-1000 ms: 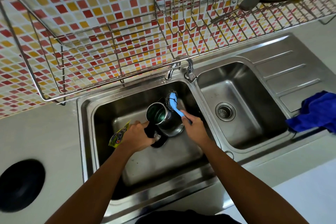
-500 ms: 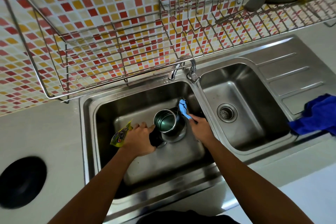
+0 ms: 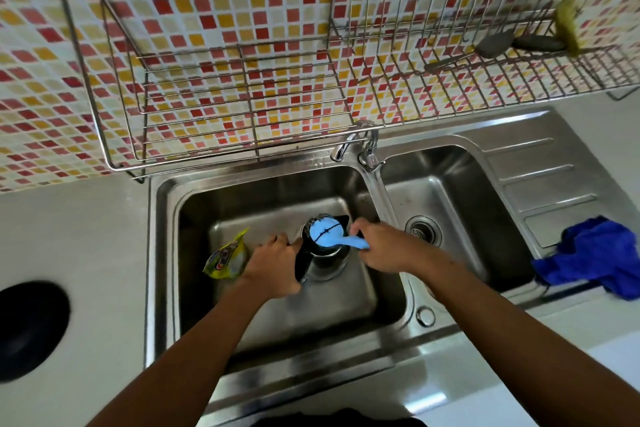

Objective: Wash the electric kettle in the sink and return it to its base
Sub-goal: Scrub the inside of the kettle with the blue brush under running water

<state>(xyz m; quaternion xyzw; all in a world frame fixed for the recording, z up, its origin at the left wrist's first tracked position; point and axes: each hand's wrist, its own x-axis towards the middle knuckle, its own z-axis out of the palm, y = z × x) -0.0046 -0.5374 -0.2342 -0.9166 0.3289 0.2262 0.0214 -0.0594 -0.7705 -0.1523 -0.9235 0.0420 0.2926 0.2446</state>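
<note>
Steel on all sides: the kettle (image 3: 325, 269) stands upright on the floor of the left basin of the sink (image 3: 154, 270), mouth facing up. The left hand (image 3: 273, 267) is curled round the black handle on the kettle's left side and steadies it. The right hand (image 3: 384, 250) pinches the pale blue handle of a brush (image 3: 323, 236), whose round head lies across the kettle's mouth and covers most of it. No stream shows at the tap (image 3: 341, 147), so I cannot tell whether it is running.

This looks like the scrubbing stage. Rinsing is not yet done, nor the return to the base (image 3: 31, 329), the black disc well off to the left on the surface.

The brush is worked from one side, so a hard push could tip the kettle out of the left hand's hold or knock it against the basin wall. A wet handle could slip. Water pooling beneath could reach the kettle's electrical contacts, and seating it damp on the base would be the real hazard. The yellow packet (image 3: 227, 258) lies just beside the left hand and could get nudged or soaked.
</note>
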